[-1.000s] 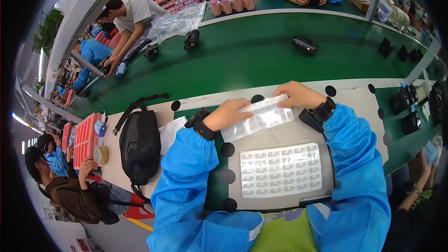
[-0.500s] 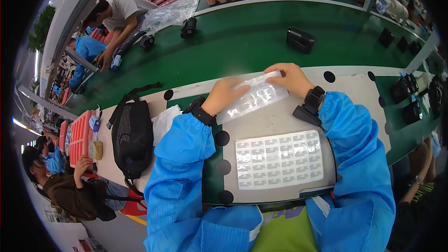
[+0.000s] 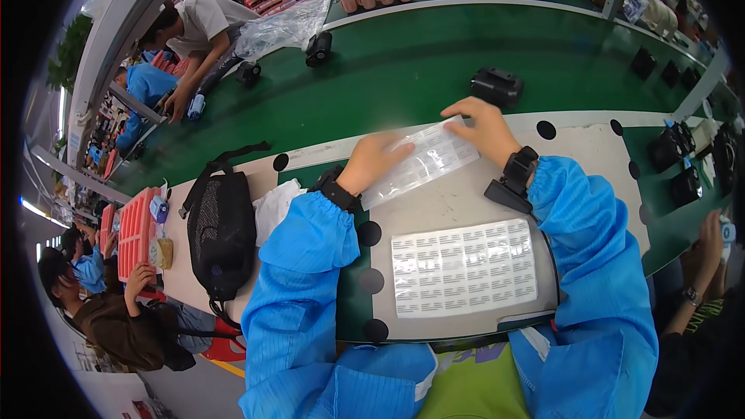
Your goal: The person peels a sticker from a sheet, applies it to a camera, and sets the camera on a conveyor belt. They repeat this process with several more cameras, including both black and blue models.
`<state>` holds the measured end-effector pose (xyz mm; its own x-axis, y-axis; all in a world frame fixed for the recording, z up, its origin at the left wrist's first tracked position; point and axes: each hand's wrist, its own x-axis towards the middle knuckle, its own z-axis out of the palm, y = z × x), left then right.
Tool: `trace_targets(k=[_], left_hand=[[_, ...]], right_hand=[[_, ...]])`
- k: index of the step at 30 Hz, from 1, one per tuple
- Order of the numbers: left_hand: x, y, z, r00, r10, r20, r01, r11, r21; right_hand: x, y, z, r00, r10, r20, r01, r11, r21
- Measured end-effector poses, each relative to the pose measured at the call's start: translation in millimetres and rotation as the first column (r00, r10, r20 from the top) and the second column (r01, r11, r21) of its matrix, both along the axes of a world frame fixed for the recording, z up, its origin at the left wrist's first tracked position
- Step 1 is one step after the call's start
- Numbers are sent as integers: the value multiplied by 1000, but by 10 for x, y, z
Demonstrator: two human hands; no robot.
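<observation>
My left hand point(image 3: 374, 161) and my right hand point(image 3: 483, 129) hold a clear sheet of small labels point(image 3: 423, 160) between them, tilted, at the far edge of the grey work board point(image 3: 458, 202). Each hand grips one end of the sheet. A second white label sheet point(image 3: 463, 267) lies flat on the board nearer to me, between my blue sleeves. A black wrist strap with a clip point(image 3: 512, 178) sits on my right wrist.
A black mesh bag point(image 3: 220, 225) and a white cloth point(image 3: 273, 206) lie left of the board. A black device point(image 3: 497, 86) rides the green conveyor belt point(image 3: 388, 70) beyond my hands. Other black devices point(image 3: 672, 155) stand at the right. Other workers sit around.
Both hands have carried the clear label sheet away from me, toward the far edge of the board and the belt. The flat sheet stays in place.
</observation>
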<state>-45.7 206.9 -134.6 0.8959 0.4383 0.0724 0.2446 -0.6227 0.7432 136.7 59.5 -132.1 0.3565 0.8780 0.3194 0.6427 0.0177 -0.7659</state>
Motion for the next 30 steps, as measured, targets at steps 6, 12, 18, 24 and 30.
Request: trace_targets(k=[6, 12, 18, 24, 30], left_hand=[[49, 18, -21, 1000, -9, 3, 9, 1000, -10], [-18, 65, -72, 1000, 8, 20, -8, 999, 32], [-42, 57, -64, 1000, 17, 1, -17, 1000, -7], [3, -4, -22, 1000, 22, 11, -22, 1000, -10], [14, 18, -30, 1000, 16, 4, -16, 999, -41]], right_hand=[[890, -220, -136, 737, -454, 501, 435, 886, 163], [1372, -61, -5, 918, -383, 99, 386, 922, -16], [1908, 325, -198, 291, -219, -931, 419, 904, -82], [2263, 427, -441, 686, -356, -635, 538, 835, 114], [1949, 245, -156, 490, -486, -723, 743, 667, 56]])
